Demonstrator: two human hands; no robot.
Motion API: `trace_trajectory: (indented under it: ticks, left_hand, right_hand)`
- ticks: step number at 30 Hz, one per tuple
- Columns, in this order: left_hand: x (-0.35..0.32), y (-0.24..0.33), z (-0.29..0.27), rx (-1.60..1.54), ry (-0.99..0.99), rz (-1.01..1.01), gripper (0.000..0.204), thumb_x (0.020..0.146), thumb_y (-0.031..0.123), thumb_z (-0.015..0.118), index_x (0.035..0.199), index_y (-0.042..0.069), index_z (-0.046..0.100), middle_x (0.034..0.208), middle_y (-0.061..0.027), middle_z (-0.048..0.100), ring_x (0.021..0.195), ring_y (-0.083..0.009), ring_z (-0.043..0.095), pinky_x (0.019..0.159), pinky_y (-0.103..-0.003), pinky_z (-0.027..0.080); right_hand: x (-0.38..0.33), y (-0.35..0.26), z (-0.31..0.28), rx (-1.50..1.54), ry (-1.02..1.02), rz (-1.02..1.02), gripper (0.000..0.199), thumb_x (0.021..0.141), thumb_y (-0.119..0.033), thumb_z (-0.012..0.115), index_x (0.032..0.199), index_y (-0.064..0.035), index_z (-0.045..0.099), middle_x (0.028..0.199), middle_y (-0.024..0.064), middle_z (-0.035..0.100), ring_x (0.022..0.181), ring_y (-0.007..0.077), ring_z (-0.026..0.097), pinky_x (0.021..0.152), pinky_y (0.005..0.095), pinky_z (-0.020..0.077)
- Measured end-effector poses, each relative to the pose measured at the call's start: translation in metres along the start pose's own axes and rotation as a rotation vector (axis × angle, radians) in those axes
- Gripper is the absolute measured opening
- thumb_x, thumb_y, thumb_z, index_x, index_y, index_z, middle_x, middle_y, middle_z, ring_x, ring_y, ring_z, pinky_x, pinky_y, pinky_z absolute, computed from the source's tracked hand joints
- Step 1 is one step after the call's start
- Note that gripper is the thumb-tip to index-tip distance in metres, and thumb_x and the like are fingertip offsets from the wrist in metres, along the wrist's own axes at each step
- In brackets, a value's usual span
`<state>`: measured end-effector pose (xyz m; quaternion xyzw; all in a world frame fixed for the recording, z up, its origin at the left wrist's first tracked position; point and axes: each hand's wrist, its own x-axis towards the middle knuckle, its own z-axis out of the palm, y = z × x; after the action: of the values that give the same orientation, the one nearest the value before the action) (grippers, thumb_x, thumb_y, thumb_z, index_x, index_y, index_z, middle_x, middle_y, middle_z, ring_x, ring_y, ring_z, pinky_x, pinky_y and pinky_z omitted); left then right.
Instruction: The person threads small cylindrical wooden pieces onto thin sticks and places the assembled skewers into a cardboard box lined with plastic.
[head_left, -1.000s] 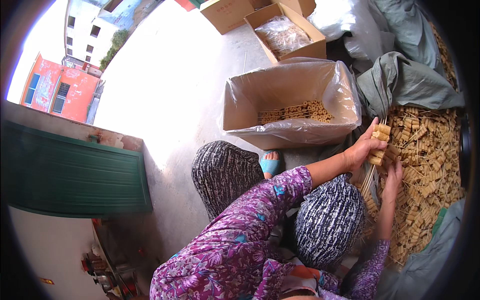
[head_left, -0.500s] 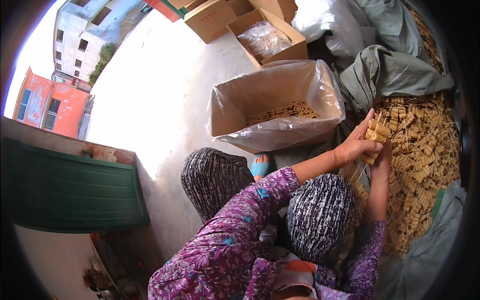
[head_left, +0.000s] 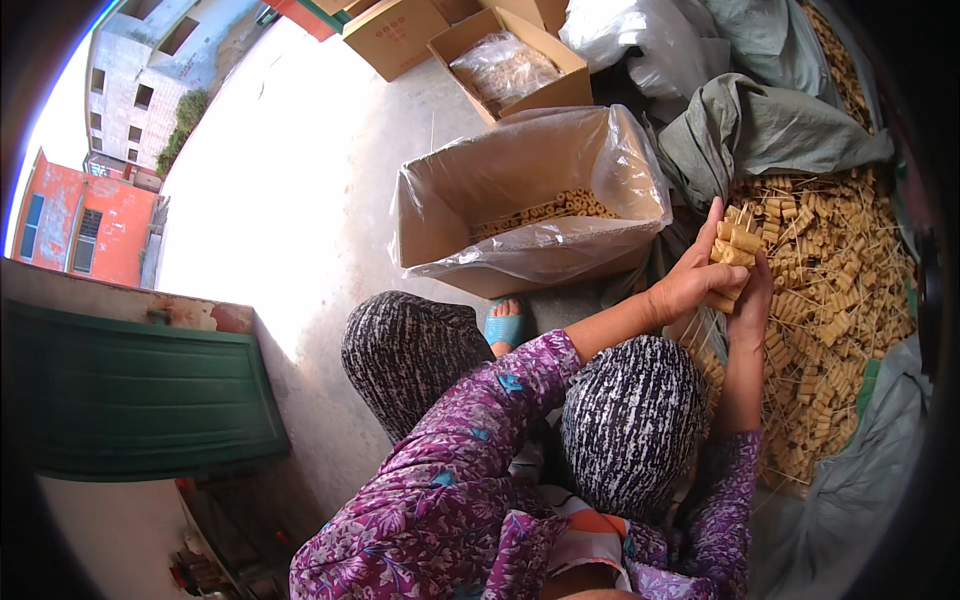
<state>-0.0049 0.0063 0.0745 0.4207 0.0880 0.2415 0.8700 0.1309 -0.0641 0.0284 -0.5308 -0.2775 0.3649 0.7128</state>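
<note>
Two hands meet on one small bundle (head_left: 733, 252) of tan, tube-shaped pieces threaded on thin sticks. It's held up just over the near edge of the big pile (head_left: 835, 300), right of the box (head_left: 470, 190). The left hand (head_left: 690, 285) is wrapped around the bundle from the left, fingers closed on it, thumb up. The right hand (head_left: 752, 300) is pressed against it from below and the right, but the bundle covers most of its fingers, so I can't tell how tightly it's closed.

The lower ends of the sticks vanish behind the hands and knee (head_left: 635, 420). The pile is a messy heap of the same ridged, short rolls and skewers, lying on grey-green tarp (head_left: 770, 125) that folds over its far end; its right side fades into the dark rim. The cardboard box is lined with crinkly clear plastic, and only a strip of rolls shows inside. One blue sandal (head_left: 505, 325) peeks out between the patterned trouser legs.
</note>
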Motion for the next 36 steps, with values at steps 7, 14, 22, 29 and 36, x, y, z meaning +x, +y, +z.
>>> trace_trajectory:
  ticks: [7,14,22,29,36]
  left_hand:
    - [0.002,-0.011,-0.004,0.111,0.059,0.058,0.102,0.087,0.018,0.061,0.151,0.011,-0.018,0.151,-0.0106,0.026,0.133,-0.0188,0.033,0.11,-0.029,0.026]
    - [-0.004,-0.006,-0.001,-0.019,0.067,0.048,0.101,0.087,0.017,0.06,0.152,0.009,-0.016,0.15,-0.0112,0.028,0.134,-0.0194,0.033,0.11,-0.03,0.026]
    - [-0.003,0.008,-0.006,-0.145,0.167,0.142,0.097,0.088,0.016,0.058,0.152,0.009,-0.014,0.145,-0.0104,0.038,0.127,-0.0185,0.042,0.108,-0.031,0.032]
    - [-0.009,0.019,-0.007,-0.353,0.136,0.184,0.076,0.091,0.024,0.057,0.152,0.014,0.012,0.137,-0.0044,0.043,0.125,-0.0167,0.044,0.107,-0.034,0.035]
    - [-0.021,0.047,0.003,-0.399,0.039,0.178,0.067,0.093,0.038,0.06,0.147,0.019,0.026,0.135,-0.0027,0.043,0.127,-0.0172,0.041,0.107,-0.036,0.035]
  right_hand:
    - [0.001,0.005,0.006,-0.096,0.017,0.017,0.036,0.094,-0.03,0.048,0.114,-0.0022,0.06,0.104,0.0061,0.062,0.093,0.0147,0.06,0.08,0.0304,0.0495]
    - [0.009,0.023,-0.001,-0.09,-0.002,0.011,0.038,0.098,-0.036,0.045,0.114,-0.006,0.061,0.105,0.0033,0.062,0.092,0.0144,0.06,0.079,0.029,0.0494]
    - [-0.001,-0.02,0.044,0.123,-0.129,0.18,0.06,0.103,-0.046,0.032,0.149,-0.007,0.03,0.146,0.0089,0.04,0.131,0.0205,0.041,0.109,0.0336,0.0325]
    - [-0.022,-0.066,0.086,-0.271,-0.29,-0.028,0.071,0.096,-0.045,0.049,0.15,-0.0043,0.025,0.148,0.012,0.034,0.135,0.0245,0.035,0.111,0.0346,0.0287]
    - [-0.019,-0.085,0.101,-0.3,-0.256,-0.188,0.071,0.086,-0.028,0.065,0.142,0.0043,0.036,0.136,0.0144,0.048,0.124,0.0224,0.047,0.105,0.0323,0.0365]
